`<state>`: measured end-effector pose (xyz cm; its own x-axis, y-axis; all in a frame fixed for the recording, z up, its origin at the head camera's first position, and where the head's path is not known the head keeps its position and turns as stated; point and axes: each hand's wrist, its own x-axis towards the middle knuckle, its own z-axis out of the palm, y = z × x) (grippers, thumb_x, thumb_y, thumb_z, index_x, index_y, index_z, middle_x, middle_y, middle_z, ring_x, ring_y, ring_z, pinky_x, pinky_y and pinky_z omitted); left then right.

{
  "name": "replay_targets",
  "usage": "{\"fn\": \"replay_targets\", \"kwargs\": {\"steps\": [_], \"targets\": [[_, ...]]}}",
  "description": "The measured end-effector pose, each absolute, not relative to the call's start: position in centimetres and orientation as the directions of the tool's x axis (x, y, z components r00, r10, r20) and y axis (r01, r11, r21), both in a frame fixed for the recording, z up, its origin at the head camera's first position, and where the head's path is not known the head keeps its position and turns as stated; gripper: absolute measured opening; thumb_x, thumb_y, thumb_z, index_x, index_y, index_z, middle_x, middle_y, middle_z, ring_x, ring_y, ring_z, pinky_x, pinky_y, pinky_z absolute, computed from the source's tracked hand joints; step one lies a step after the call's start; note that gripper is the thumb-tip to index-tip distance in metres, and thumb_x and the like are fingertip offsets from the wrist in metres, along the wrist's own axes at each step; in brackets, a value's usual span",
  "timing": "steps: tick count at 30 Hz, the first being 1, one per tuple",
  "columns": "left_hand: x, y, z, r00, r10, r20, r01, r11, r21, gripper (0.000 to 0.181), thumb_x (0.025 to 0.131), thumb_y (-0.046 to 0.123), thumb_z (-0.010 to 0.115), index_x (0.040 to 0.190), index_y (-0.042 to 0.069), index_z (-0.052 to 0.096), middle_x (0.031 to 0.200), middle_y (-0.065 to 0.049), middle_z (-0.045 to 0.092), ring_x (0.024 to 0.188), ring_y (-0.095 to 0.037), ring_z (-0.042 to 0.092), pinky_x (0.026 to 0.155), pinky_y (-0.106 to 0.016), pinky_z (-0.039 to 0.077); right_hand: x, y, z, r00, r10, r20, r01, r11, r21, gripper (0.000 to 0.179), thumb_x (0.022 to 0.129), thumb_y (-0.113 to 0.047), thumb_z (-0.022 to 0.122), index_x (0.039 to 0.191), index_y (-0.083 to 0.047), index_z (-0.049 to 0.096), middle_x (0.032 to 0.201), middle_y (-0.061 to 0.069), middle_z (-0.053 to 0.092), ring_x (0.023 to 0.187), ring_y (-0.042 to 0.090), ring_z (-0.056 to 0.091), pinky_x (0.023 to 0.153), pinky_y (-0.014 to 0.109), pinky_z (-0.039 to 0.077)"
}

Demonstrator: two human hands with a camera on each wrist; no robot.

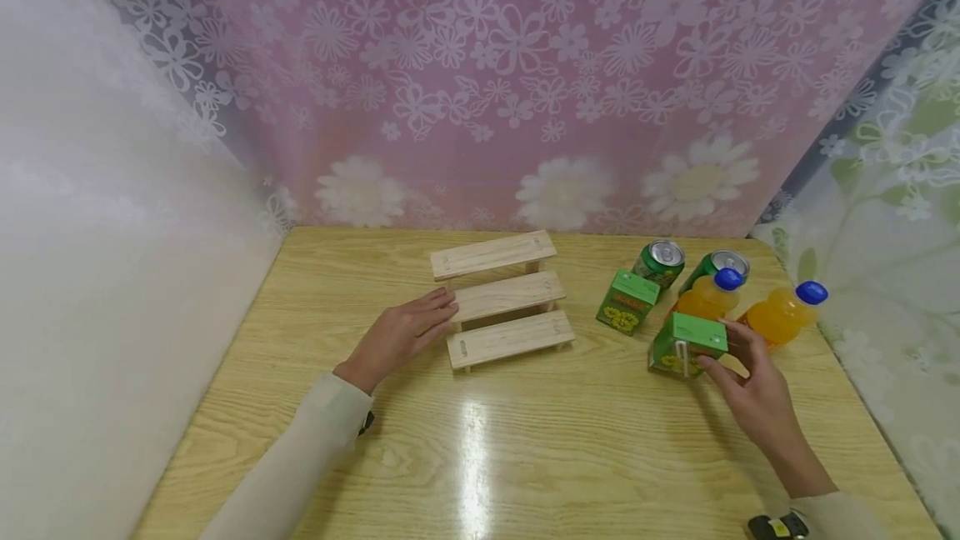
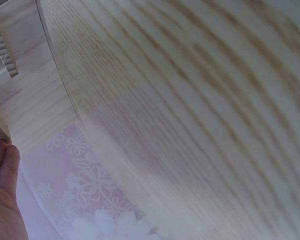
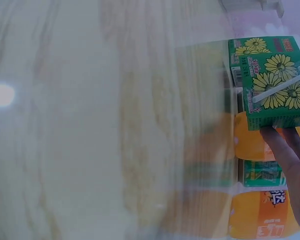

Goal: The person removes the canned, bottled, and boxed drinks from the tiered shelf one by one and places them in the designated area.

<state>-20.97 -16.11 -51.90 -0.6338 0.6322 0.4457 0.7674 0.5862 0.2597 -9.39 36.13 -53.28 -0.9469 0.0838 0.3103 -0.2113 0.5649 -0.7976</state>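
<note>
My left hand (image 1: 397,340) touches the left end of a small three-tier wooden step rack (image 1: 510,297), its fingers stretched out. In the left wrist view, the fingertips (image 2: 9,155) meet the rack's edge. My right hand (image 1: 763,402) holds a green juice box (image 1: 686,344) between thumb and fingers. A white straw and yellow flowers show on that box in the right wrist view. Behind and left of it, a second green juice box (image 1: 628,302) stands on the table. Two orange drink bottles with blue caps, a near one (image 1: 705,297) and a right one (image 1: 780,315), stand beside the held box.
Two green cans, one left (image 1: 660,263) and one right (image 1: 716,267), stand behind the boxes and bottles. The wood-grain table (image 1: 570,448) meets a pink flowered curtain (image 1: 480,107) at the back. A white wall (image 1: 135,232) borders the left side.
</note>
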Motion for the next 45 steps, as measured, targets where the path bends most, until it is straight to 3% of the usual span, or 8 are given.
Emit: {"fn": "replay_targets", "kwargs": {"steps": [8,22,32,38,45], "targets": [[-21.2,-16.1,-52.1,-0.615,0.636,0.466,0.779,0.581,0.235,0.043,0.100,0.014,0.080,0.142,0.006,0.073,0.151,-0.015,0.067,0.142,-0.029,0.064,0.111,-0.042,0.059,-9.3,36.4,-53.6,-0.961,0.103,0.255,-0.150,0.579,-0.802,0.063,0.108,-0.010,0.070,0.162,-0.006,0.037,0.137,-0.033,0.046,0.120,-0.021,0.046,0.088,-0.003,0.049],[-21.1,-16.3,-52.1,-0.617,0.640,0.459,0.780,0.574,0.249,0.042,0.102,0.014,0.078,0.142,0.005,0.073,0.151,-0.016,0.067,0.143,-0.030,0.063,0.112,-0.042,0.059,-8.9,36.4,-54.4,-0.966,0.088,0.242,-0.151,0.570,-0.808,0.061,0.109,-0.008,0.068,0.160,-0.007,0.035,0.137,-0.030,0.045,0.120,-0.019,0.049,0.087,-0.002,0.051],[-21.1,-16.1,-52.3,-0.612,0.646,0.456,0.781,0.585,0.220,0.044,0.101,0.014,0.079,0.144,0.005,0.072,0.153,-0.016,0.066,0.144,-0.031,0.062,0.113,-0.043,0.058,-9.0,36.7,-54.3,-0.968,0.077,0.238,-0.150,0.584,-0.798,0.067,0.108,-0.003,0.067,0.162,0.001,0.029,0.140,-0.030,0.040,0.121,-0.020,0.046,0.090,-0.004,0.047],[-21.2,-16.2,-52.1,-0.609,0.653,0.450,0.785,0.578,0.223,0.044,0.100,0.013,0.079,0.143,0.006,0.072,0.152,-0.016,0.066,0.144,-0.031,0.063,0.113,-0.043,0.058,-8.8,36.5,-53.8,-0.956,0.081,0.283,-0.186,0.579,-0.794,0.069,0.107,-0.002,0.068,0.166,-0.001,0.032,0.146,-0.027,0.040,0.126,-0.016,0.046,0.097,-0.005,0.044],[-21.4,-16.5,-51.7,-0.594,0.680,0.429,0.792,0.588,0.166,0.043,0.102,0.015,0.078,0.144,0.005,0.072,0.152,-0.015,0.067,0.144,-0.029,0.063,0.114,-0.042,0.057,-8.7,35.6,-52.5,-0.891,0.083,0.445,-0.294,0.643,-0.708,0.059,0.103,0.004,0.070,0.158,-0.002,0.052,0.148,-0.019,0.051,0.134,-0.013,0.046,0.108,-0.003,0.038]]}}
